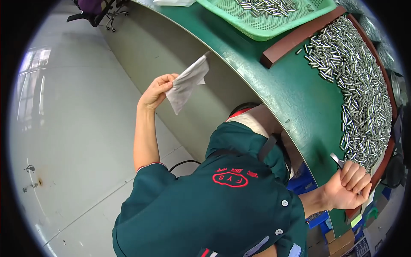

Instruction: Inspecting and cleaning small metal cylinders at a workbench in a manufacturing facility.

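Note:
My left hand is raised beyond the table's edge, pinching a thin white cloth by one side. The cloth hangs slanted, its far corner pointing toward the table. My right hand is closed in a fist over the near right part of the green table. A slim silver metal piece sticks out from that fist; the fingers hide the rest, so its kind cannot be told. Just beyond the fist lies a wide heap of short shiny metal pins.
A green plastic basket holding more pins stands at the far side. A reddish-brown bar lies between it and the heap. Blue bins and a cardboard box sit below the table at right. An office chair stands far left.

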Motion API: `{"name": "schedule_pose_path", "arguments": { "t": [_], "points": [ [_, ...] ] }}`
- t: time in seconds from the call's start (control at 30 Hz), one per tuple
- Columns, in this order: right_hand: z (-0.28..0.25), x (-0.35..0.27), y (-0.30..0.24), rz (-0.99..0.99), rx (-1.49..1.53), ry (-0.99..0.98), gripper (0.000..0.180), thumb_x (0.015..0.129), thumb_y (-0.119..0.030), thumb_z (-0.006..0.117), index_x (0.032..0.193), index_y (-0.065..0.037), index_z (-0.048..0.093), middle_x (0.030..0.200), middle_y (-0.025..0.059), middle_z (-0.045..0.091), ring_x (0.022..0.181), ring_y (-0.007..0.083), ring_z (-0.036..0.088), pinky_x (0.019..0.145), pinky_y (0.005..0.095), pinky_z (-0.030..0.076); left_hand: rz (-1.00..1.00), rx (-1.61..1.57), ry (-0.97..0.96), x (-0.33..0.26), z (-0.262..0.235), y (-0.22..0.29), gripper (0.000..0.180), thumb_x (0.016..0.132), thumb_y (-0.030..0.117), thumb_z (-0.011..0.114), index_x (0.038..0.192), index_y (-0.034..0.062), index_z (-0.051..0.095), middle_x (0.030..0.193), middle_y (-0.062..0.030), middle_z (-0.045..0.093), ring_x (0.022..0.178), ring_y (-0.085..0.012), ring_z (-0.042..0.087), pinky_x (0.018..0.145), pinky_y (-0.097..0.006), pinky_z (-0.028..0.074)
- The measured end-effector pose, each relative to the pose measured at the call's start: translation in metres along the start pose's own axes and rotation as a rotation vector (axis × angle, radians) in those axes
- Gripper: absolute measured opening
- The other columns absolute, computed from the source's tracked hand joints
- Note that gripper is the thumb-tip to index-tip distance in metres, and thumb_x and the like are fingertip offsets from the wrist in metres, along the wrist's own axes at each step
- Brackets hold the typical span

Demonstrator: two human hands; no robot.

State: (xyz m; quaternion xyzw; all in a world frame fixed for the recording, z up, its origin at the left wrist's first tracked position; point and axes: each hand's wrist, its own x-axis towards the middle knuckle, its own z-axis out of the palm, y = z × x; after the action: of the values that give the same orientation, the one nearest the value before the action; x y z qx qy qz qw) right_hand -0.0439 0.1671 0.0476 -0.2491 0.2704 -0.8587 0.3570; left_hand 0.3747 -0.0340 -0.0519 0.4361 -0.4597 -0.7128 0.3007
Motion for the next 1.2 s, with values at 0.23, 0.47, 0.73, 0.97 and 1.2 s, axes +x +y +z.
{"name": "schedule_pose_path", "arguments": {
  "t": [0.23, 0.47, 0.73, 0.97, 1.2],
  "points": [
    [-0.006, -0.007, -0.008, -0.014, 0.012, 0.020, 0.036, 0.085, -0.021, 0.036, 0.051, -0.014, 0.027, 0.044, -0.0032, 0.024, 0.039, 0.0075, 0.020, 0.043, 0.0238, 0.019, 0.015, -0.308, -0.231, 0.000, 0.037, 0.027, 0.022, 0.073, 0.021, 0.062, 0.072, 0.0060, 0.046, 0.079, -0.0065, 0.053, 0.074, -0.0110, 0.049, 0.064, -0.022, 0.040],
    [0.016, -0.013, 0.014, -0.023, -0.808, -0.314, 0.022, 0.060, 0.006, 0.059, 0.082, 0.003, 0.058, 0.077, 0.0114, 0.060, 0.057, 0.0139, 0.052, 0.053, 0.0240, 0.041, 0.049, -0.041, -0.615, 0.011, 0.139, 0.083, 0.032, 0.071, 0.027, 0.063, 0.070, 0.0036, 0.041, 0.078, -0.0239, 0.056, 0.066, -0.0198, 0.052, 0.058, -0.028, 0.041],
    [0.003, -0.021, -0.004, 0.190, -1.001, -0.466, 0.054, 0.056, -0.001, 0.070, 0.107, -0.001, 0.053, 0.096, 0.0101, 0.058, 0.072, 0.0145, 0.054, 0.058, 0.0236, 0.041, -0.081, -0.106, -1.244, 0.048, 0.267, 0.105, 0.022, 0.071, 0.011, 0.059, 0.071, -0.0013, 0.042, 0.078, -0.0317, 0.056, 0.066, -0.0263, 0.058, 0.058, -0.032, 0.046],
    [-0.028, -0.049, -0.051, 0.253, -1.157, -0.094, 0.011, 0.069, -0.003, 0.062, 0.078, 0.000, 0.058, 0.064, 0.0117, 0.057, 0.056, 0.0201, 0.057, 0.050, 0.0284, 0.042, -0.044, 0.266, -1.041, 0.063, 0.310, 0.084, 0.017, 0.074, 0.016, 0.058, 0.073, 0.0035, 0.046, 0.073, -0.0058, 0.056, 0.067, -0.0087, 0.047, 0.062, -0.023, 0.038],
    [-0.042, -0.037, -0.029, -0.079, -1.759, 0.145, 0.029, 0.070, -0.007, 0.059, 0.099, -0.003, 0.054, 0.093, 0.0117, 0.053, 0.065, 0.0304, 0.056, 0.055, 0.0374, 0.044, 1.217, 1.189, -0.253, 0.072, 0.327, 0.042, 0.015, 0.069, 0.000, 0.056, 0.084, -0.0012, 0.054, 0.086, -0.0146, 0.055, 0.078, -0.0320, 0.053, 0.070, -0.038, 0.042]
  ]
}}
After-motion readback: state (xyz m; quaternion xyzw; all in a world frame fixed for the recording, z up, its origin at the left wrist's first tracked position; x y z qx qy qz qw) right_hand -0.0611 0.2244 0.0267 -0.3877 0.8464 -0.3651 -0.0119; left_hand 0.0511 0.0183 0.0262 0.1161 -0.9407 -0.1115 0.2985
